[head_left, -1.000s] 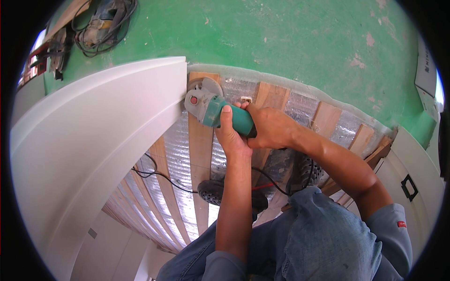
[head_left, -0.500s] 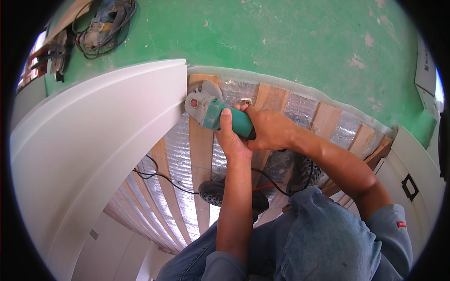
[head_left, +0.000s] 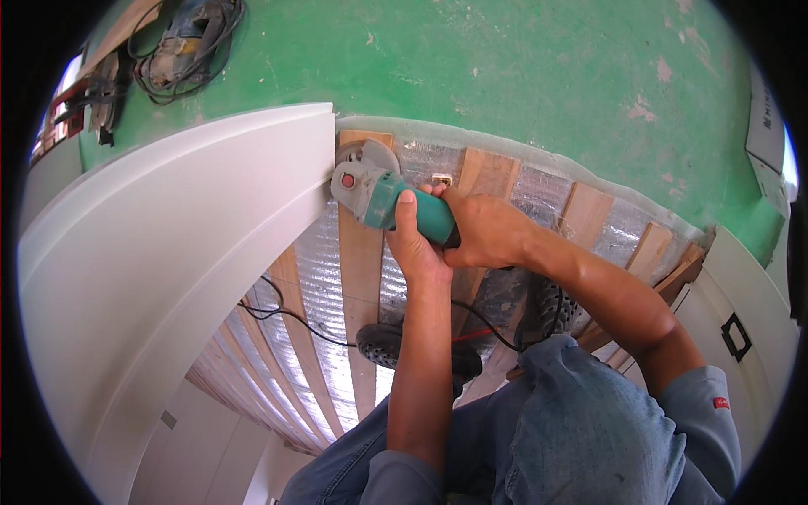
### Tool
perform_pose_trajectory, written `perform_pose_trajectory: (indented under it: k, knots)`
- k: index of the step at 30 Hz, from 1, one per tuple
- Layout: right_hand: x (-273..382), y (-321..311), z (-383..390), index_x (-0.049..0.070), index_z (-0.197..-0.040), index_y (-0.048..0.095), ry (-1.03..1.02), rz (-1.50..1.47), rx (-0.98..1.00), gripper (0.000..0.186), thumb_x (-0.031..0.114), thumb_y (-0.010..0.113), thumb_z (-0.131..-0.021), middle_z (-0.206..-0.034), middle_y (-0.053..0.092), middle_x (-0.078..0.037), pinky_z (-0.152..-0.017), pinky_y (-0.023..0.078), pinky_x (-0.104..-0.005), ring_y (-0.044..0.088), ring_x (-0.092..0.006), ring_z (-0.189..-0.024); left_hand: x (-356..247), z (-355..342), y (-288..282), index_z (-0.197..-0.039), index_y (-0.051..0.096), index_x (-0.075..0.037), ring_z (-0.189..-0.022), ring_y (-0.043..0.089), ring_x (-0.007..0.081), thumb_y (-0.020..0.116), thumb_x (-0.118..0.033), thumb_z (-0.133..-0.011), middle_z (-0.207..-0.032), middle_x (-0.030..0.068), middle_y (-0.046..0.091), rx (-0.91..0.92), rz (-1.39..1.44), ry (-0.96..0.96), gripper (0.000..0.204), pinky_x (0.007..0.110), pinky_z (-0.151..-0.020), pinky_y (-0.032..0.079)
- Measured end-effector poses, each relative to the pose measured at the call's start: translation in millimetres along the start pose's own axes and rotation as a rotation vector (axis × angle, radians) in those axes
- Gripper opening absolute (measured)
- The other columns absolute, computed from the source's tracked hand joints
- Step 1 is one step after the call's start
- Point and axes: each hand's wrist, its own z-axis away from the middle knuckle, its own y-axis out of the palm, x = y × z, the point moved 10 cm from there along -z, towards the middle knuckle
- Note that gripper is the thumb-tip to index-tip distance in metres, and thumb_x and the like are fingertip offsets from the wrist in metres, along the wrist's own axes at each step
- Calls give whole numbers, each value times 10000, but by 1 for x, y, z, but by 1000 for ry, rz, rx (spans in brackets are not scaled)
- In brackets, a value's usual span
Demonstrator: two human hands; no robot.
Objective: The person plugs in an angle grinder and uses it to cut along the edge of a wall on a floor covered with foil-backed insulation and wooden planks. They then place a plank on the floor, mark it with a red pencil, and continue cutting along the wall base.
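My left hand (head_left: 418, 246) is closed around a teal angle grinder (head_left: 433, 220), thumb along its body, while my right hand (head_left: 492, 227) grips its rear. The grinder's grey head and round guard lie at the end of a white moulded board (head_left: 168, 219), over a wooden slat (head_left: 360, 278); the disc's edge and any contact are hard to make out. Silver foil (head_left: 316, 244) lies between the slats, with a small brass-coloured fitting (head_left: 442, 180) behind the grinder. A black cord (head_left: 480, 316) runs beneath my arms.
My shoes (head_left: 379, 345) rest among the slats. The green floor (head_left: 522, 67) lies beyond a grey sheet edge. At upper left are a power tool (head_left: 181, 55) with coiled cord and other dark gear. A white panel with a black handle (head_left: 735, 337) stands at right.
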Motion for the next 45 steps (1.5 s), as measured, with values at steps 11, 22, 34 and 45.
perform_pose_trajectory:
  k: [11,22,34,45]
  knots:
    - [0,-4,2,-95,-1314,546,-6,-28,-37,790,370,829,-742,-1067,734,-323,-892,573,-533,726,-474,-1009,-4,-1,7,-1083,662,18,-1041,686,269,757,-364,-972,-1076,135,707,26,-70,33,409,392,-995,557]
    - [1,-15,4,-105,-1378,540,3,-79,-32,838,320,845,-724,-1114,728,-321,-921,564,-516,709,-471,-1063,0,-4,22,-1044,660,-12,-971,708,248,770,-272,-946,-1009,118,712,45,-37,-1,299,399,-930,573]
    - [-3,-15,2,-106,-1412,468,2,-77,-59,879,304,836,-727,-981,721,-350,-837,561,-549,709,-520,-939,-6,-2,26,-1057,644,-7,-1006,701,286,759,-288,-960,-1020,133,709,22,-92,45,319,434,-970,565]
    - [-6,-16,2,-77,-1419,466,42,-95,-64,865,299,833,-731,-1013,720,-350,-861,562,-547,707,-520,-981,-5,-6,29,-1085,633,-15,-990,705,286,769,-272,-956,-1017,129,698,45,-83,53,317,443,-972,572]
